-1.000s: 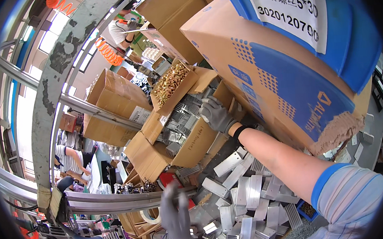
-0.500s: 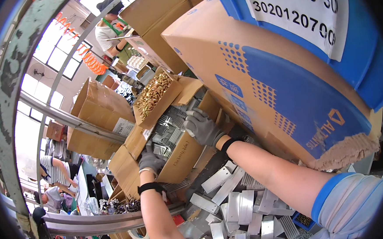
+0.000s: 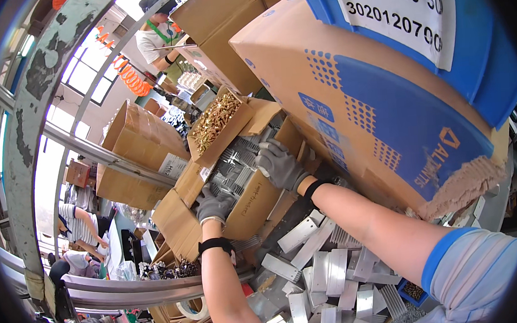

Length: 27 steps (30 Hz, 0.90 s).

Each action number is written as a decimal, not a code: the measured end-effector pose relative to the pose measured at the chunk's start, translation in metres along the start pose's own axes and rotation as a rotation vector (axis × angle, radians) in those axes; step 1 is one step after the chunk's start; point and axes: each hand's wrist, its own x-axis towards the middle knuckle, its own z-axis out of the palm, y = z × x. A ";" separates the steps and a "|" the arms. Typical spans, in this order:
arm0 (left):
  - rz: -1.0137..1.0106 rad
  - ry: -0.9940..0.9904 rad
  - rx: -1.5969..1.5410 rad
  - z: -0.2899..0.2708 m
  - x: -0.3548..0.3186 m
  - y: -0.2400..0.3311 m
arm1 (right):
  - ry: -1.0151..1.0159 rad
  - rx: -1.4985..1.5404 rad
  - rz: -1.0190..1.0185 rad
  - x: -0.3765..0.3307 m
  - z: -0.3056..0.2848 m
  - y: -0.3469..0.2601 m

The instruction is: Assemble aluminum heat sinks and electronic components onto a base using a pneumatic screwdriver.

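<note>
Both my hands wear grey gloves and reach into an opened cardboard box (image 3: 252,206) of silvery finned metal parts, which look like heat sinks (image 3: 233,173). My left hand (image 3: 214,205) lies at the near left end of the box, its fingers spread over the parts. Over the box's right wall bends my right hand (image 3: 281,167), fingers curled together at the parts. What its fingertips grip is mostly hidden. Several loose finned metal pieces (image 3: 313,247) are heaped below the box, under my right forearm.
A carton of brass-coloured screws (image 3: 217,113) adjoins the box's far end. A large carton (image 3: 349,102) and a blue bin (image 3: 476,41) crowd the right. Metal rails (image 3: 130,291) cross the left, near tall cartons (image 3: 142,151). One co-worker (image 3: 156,37) stands beyond; others are at left.
The whole view has shifted slightly to the right. My left hand's fingers are more spread over the parts; my right hand stays at the box wall.
</note>
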 end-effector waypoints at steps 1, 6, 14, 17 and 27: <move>-0.012 0.094 0.129 0.003 -0.004 0.010 | 0.020 0.034 0.052 0.001 0.000 0.001; 0.043 -0.138 0.130 0.003 0.029 0.024 | 0.057 -0.072 -0.047 -0.003 -0.010 0.000; 0.230 -0.078 0.163 0.011 0.052 0.023 | 0.079 -0.053 -0.093 0.007 -0.012 0.001; 0.263 -0.012 0.093 0.004 0.020 0.039 | 0.069 -0.051 -0.054 0.004 -0.015 0.003; 0.275 0.086 0.132 -0.007 0.003 0.021 | 0.093 -0.037 -0.097 0.004 -0.012 -0.005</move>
